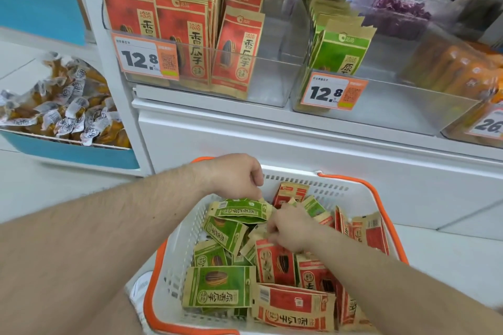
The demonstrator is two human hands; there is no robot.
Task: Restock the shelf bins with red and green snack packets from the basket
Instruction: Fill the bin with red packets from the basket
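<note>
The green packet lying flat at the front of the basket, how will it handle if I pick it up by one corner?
The green packet looks like a flat paper pouch, so it would probably stay fairly stiff, sagging a little. It seems thin, likely light. Its matte surface suggests it won't slip easily, and it can't roll.

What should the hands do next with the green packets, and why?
Probably lift the green packet that the left hand pinches at the basket's far side and carry it to the green bin, which looks thinly stocked. The right hand is among the packets; its grip is unclear.
</note>
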